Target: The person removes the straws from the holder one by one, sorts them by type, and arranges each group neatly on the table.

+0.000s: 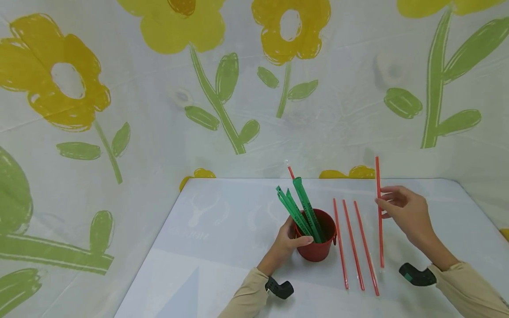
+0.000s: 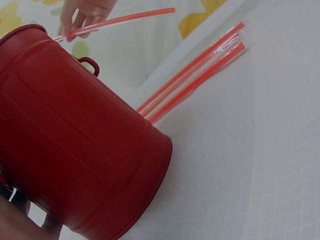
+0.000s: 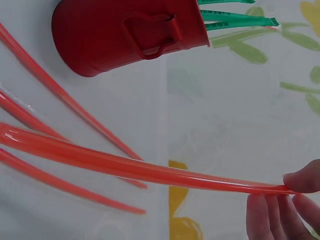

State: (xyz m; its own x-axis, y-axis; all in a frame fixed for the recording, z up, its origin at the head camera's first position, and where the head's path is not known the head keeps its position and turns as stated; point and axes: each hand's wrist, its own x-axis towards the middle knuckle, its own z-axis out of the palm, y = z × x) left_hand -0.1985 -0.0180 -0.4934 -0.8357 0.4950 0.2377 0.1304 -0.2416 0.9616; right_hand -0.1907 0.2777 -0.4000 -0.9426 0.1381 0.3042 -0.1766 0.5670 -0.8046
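Observation:
My left hand (image 1: pixel 284 245) grips a small red metal pail (image 1: pixel 315 252) from its left side, thumb against the front near the rim. Several slim green packets (image 1: pixel 304 203) with printing stand in the pail, leaning left, and the tip of a red straw (image 1: pixel 291 172) shows behind them. To the right, my right hand (image 1: pixel 409 216) pinches a long red straw (image 1: pixel 381 238) in a clear wrapper between thumb and fingers, held upright. In the right wrist view, this straw (image 3: pixel 135 170) stretches leftward from the fingertips. Three more red straws (image 1: pixel 353 245) lie side by side between pail and right hand.
The white table (image 1: pixel 222 282) ends at a back edge close behind the pail. A pale cloth with yellow flowers (image 1: pixel 290 26) hangs behind and at the left. Black wrist devices (image 1: pixel 417 274) sit at both cuffs. The pail has a side handle (image 3: pixel 155 37).

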